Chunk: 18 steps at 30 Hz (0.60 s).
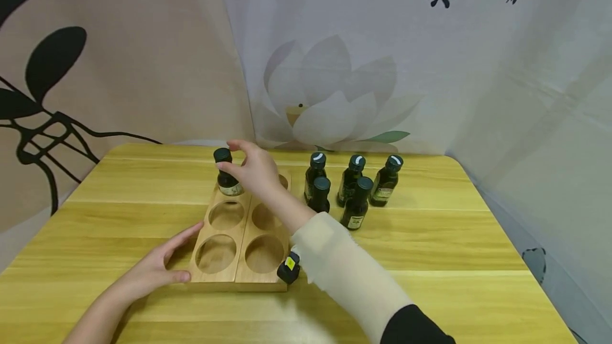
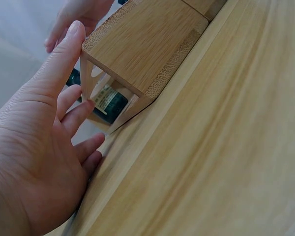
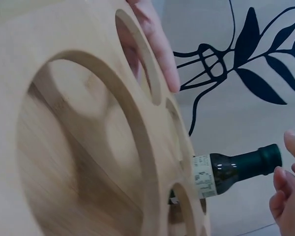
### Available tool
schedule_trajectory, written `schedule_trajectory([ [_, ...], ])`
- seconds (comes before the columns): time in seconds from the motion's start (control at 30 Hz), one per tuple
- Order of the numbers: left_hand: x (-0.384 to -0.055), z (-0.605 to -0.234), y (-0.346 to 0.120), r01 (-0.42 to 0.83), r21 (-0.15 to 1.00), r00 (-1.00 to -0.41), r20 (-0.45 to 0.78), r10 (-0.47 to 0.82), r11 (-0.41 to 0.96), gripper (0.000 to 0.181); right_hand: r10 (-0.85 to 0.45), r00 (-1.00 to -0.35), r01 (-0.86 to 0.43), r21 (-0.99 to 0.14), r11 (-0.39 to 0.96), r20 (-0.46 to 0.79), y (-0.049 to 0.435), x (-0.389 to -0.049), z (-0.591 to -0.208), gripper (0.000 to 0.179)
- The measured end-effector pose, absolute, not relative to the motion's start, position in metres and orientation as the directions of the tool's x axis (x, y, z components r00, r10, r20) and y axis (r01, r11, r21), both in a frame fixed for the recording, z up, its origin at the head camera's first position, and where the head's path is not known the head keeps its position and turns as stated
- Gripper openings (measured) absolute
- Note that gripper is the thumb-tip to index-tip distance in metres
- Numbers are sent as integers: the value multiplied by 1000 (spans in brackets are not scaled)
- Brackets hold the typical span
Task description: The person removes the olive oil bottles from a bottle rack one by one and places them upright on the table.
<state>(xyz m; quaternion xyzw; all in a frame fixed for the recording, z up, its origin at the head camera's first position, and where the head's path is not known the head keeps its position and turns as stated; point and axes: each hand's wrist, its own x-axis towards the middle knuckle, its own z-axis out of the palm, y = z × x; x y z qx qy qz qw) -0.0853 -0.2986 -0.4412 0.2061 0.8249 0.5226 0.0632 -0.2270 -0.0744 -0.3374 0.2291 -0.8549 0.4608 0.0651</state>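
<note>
A wooden rack [image 1: 237, 282] with round holes in two columns stands on the table. One small dark bottle [image 1: 231, 189] is upright in its far left hole, its pale label partly below the rim. My right hand [image 1: 255, 170] is beside this bottle's cap, thumb and fingers spread; the right wrist view shows a gap between the fingertips and the cap [image 3: 271, 158]. At the rack's near left side, my left hand [image 1: 148, 274] rests with thumb and forefinger apart, their tips at the wood. My right forearm hides part of the rack's right column.
Several similar dark bottles [image 1: 356, 207] stand on the table right of the rack, the back ones with white marks on their caps. A black device with a yellow mark [image 1: 289, 263] is at the right wrist. A printed cloth [image 1: 334, 68] hangs behind the table.
</note>
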Motion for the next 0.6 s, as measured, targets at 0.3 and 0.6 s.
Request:
schedule_trajectory([
  [0.3, -84, -441, -299, 258, 893, -910, 95, 405, 370, 79, -309, -911, -396, -794, 462, 274, -88, -231, -350, 52],
  [0.6, -87, -443, -300, 268, 889, -906, 102, 410, 370, 81, -263, -926, -363, -835, 413, 272, -95, -232, -357, 48],
])
